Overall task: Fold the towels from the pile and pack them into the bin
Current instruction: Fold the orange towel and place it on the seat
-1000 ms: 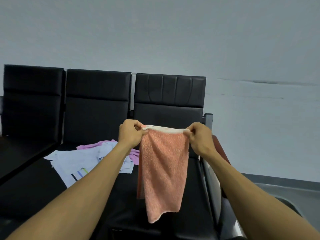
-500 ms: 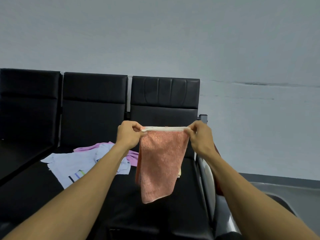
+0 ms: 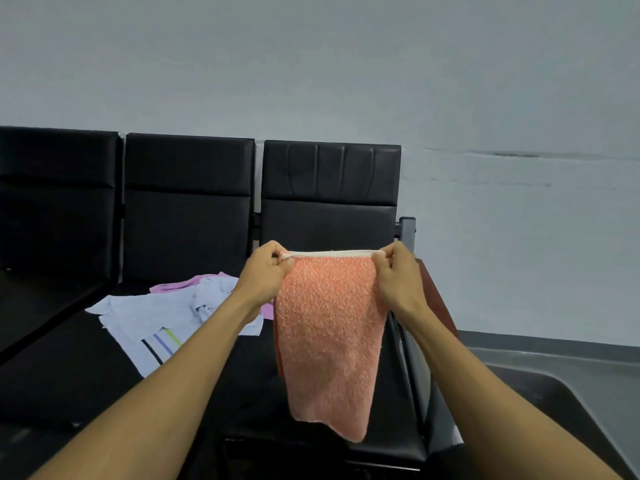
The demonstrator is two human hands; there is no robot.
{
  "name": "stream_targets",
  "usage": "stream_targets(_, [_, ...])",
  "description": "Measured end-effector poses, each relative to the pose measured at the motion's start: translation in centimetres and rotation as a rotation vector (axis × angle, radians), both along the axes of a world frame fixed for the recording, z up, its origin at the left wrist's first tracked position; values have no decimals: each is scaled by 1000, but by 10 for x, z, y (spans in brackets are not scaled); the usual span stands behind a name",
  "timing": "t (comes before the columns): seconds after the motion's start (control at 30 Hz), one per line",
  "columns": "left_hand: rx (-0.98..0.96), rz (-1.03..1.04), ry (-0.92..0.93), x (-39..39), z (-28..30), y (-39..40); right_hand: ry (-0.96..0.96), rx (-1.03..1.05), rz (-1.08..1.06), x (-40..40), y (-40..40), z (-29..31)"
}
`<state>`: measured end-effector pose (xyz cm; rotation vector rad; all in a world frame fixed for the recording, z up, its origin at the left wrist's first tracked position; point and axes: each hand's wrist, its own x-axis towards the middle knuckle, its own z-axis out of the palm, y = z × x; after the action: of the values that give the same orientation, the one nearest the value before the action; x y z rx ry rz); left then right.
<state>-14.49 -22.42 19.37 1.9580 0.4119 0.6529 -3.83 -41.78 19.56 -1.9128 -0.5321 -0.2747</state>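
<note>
An orange towel [image 3: 329, 341] with a white top hem hangs in the air in front of the right-hand seat. My left hand [image 3: 265, 271] pinches its top left corner and my right hand [image 3: 398, 275] pinches its top right corner, with the hem stretched straight between them. The towel looks doubled over, a second layer showing along its left edge. The pile [image 3: 166, 317] lies on the middle seat to the left: a pale blue towel with striped end on top of a pink one. The dark curved rim at the lower right may be the bin [image 3: 561, 386].
A row of three black padded seats [image 3: 187, 220] stands against a grey wall. A metal armrest post [image 3: 407, 232] rises at the right end of the row, with a reddish-brown panel [image 3: 438, 299] behind my right wrist. Grey floor lies to the right.
The towel's lower end swung up and back half a second ago and now hangs straight down again. Both hands keep their grip at about the same height.
</note>
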Motion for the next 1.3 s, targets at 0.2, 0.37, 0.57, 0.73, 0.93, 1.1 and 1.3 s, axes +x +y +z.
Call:
stream_targets(0.2, [5,16,73,18,-45,1,133,-8,8,17,3,-49])
stream_targets(0.37, [4,34,255,40,-114,10,281,-153,21,43,8,-123])
stream_targets(0.57, [-27,116,338,74,-182,24,347,-224,21,71,27,-184])
stream_targets(0.73, [15,214,338,95,-218,37,371,-242,35,96,36,-219])
stream_targets(0.93, [33,109,453,116,-241,42,380,-404,123,120,49,-246])
stream_targets(1.1, [-193,9,483,122,-248,53,509,-424,177,133,48,-263])
stream_targets(1.3, [-357,9,374,130,-250,55,511,-260,115,134,54,-257])
